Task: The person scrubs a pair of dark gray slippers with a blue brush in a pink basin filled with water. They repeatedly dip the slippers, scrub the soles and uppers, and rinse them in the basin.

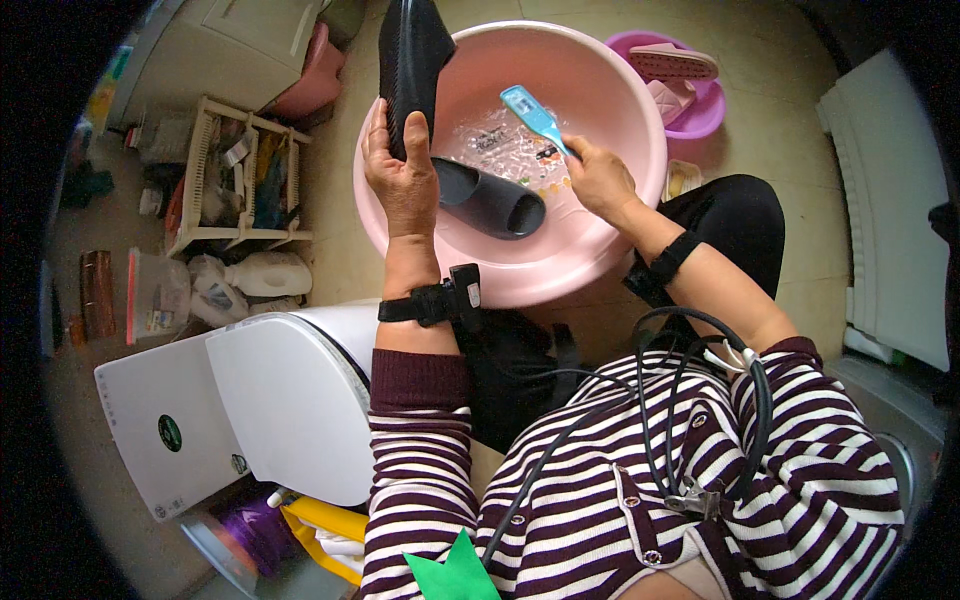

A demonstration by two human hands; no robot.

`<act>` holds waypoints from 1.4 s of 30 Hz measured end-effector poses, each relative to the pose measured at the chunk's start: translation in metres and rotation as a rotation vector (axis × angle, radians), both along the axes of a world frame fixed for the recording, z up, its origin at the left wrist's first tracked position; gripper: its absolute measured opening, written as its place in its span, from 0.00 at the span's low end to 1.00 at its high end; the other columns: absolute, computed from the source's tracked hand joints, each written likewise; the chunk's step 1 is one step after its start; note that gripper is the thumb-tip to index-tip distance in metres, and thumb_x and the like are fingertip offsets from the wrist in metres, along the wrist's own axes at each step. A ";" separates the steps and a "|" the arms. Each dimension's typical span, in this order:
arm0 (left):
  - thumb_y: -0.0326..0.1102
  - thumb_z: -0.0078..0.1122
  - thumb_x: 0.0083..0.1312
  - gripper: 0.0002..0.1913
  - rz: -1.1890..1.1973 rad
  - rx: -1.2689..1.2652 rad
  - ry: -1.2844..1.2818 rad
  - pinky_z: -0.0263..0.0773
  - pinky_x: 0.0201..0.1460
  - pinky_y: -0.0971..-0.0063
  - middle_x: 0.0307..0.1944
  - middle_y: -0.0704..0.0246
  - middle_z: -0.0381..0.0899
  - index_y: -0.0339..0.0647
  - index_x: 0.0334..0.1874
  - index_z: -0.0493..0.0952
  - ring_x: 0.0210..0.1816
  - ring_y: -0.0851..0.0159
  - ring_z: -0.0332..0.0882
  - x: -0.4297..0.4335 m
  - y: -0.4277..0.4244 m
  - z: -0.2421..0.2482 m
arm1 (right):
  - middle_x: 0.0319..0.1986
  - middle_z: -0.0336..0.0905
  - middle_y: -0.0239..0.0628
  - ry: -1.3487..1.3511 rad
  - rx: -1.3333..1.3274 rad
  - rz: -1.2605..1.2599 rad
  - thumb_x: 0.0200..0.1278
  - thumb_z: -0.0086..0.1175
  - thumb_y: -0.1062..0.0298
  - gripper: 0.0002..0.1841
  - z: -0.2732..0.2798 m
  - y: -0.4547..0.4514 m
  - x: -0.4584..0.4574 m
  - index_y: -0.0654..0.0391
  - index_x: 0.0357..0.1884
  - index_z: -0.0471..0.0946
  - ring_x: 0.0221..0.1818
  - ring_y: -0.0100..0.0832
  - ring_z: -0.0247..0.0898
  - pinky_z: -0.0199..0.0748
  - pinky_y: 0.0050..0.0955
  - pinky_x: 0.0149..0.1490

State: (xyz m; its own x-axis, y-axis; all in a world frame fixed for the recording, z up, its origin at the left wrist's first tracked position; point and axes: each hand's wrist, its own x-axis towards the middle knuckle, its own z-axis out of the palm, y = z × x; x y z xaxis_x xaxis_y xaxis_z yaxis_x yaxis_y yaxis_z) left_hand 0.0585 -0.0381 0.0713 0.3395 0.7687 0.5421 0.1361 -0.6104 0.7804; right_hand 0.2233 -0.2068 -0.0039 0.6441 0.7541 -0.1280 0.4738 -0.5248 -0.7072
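My left hand [405,176] grips a black rubber slipper [409,67], raised over the left rim of a large pink plastic basin [592,56]. In my right hand [600,176] is the handle of a light blue brush [534,111], held above the basin with its flat back up; its bristles are hidden. A second dark slide slipper [491,199] lies inside the basin, between my hands. Shallow clear water [487,139] covers the printed basin floor.
A purple basin [716,112] with pink slippers [671,64] stands beyond the pink one at the right. At the left are a cream plastic rack [247,169], white bottles [270,274] and a white toilet [292,405]. A white cabinet [892,210] stands at the far right.
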 end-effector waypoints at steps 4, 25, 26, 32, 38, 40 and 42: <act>0.53 0.61 0.65 0.35 0.071 -0.099 0.119 0.64 0.64 0.68 0.60 0.51 0.72 0.27 0.62 0.70 0.61 0.55 0.71 0.000 0.000 -0.003 | 0.40 0.80 0.52 -0.017 -0.200 0.125 0.63 0.47 0.62 0.16 0.010 -0.004 -0.002 0.52 0.50 0.79 0.46 0.52 0.77 0.73 0.44 0.51; 0.57 0.33 0.72 0.31 -0.542 -1.335 -0.856 0.81 0.45 0.53 0.53 0.47 0.74 0.40 0.64 0.67 0.47 0.42 0.77 0.003 -0.037 0.021 | 0.37 0.82 0.50 -0.123 -0.739 0.907 0.53 0.57 0.66 0.13 0.049 -0.003 0.002 0.63 0.38 0.81 0.42 0.48 0.80 0.76 0.42 0.45; 0.60 0.30 0.72 0.33 -0.576 -1.384 -0.876 0.79 0.47 0.51 0.55 0.44 0.72 0.39 0.66 0.65 0.49 0.38 0.75 0.001 -0.036 0.019 | 0.36 0.82 0.50 -0.165 -0.725 0.892 0.53 0.56 0.64 0.13 0.048 0.001 0.005 0.62 0.37 0.82 0.41 0.48 0.80 0.77 0.42 0.44; 0.62 0.28 0.72 0.34 -0.417 -1.430 -0.863 0.79 0.46 0.55 0.50 0.52 0.77 0.38 0.60 0.70 0.46 0.47 0.79 0.016 -0.044 0.005 | 0.31 0.79 0.38 0.882 0.004 0.190 0.60 0.53 0.32 0.33 0.052 0.042 0.020 0.55 0.48 0.73 0.28 0.26 0.76 0.72 0.29 0.29; 0.60 0.38 0.73 0.29 -0.372 -1.416 -0.670 0.82 0.36 0.64 0.37 0.58 0.81 0.36 0.51 0.73 0.34 0.58 0.82 0.041 -0.063 -0.026 | 0.26 0.78 0.34 1.088 0.057 0.030 0.61 0.62 0.60 0.14 0.046 0.079 0.022 0.58 0.41 0.74 0.19 0.27 0.74 0.78 0.25 0.25; 0.60 0.38 0.73 0.29 -0.324 -1.458 -0.564 0.81 0.33 0.66 0.36 0.57 0.81 0.36 0.47 0.75 0.33 0.59 0.82 0.042 -0.057 -0.037 | 0.28 0.79 0.37 1.093 -0.058 -0.083 0.63 0.60 0.65 0.10 0.037 0.087 0.025 0.60 0.38 0.75 0.23 0.31 0.78 0.82 0.32 0.29; 0.60 0.39 0.72 0.29 -0.270 -1.510 -0.426 0.80 0.33 0.64 0.39 0.56 0.80 0.36 0.49 0.73 0.34 0.57 0.81 0.039 -0.050 -0.047 | 0.29 0.79 0.37 1.103 -0.174 -0.126 0.63 0.59 0.66 0.09 0.024 0.096 0.031 0.60 0.38 0.75 0.26 0.32 0.78 0.82 0.35 0.32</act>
State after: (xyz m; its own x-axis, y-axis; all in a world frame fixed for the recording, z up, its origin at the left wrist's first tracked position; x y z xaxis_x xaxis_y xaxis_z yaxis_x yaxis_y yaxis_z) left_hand 0.0978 -0.0877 0.0246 0.5783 0.6093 -0.5425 -0.2203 0.7569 0.6153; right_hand 0.2540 -0.1112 0.0206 0.1840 0.6079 -0.7724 -0.4297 -0.6570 -0.6195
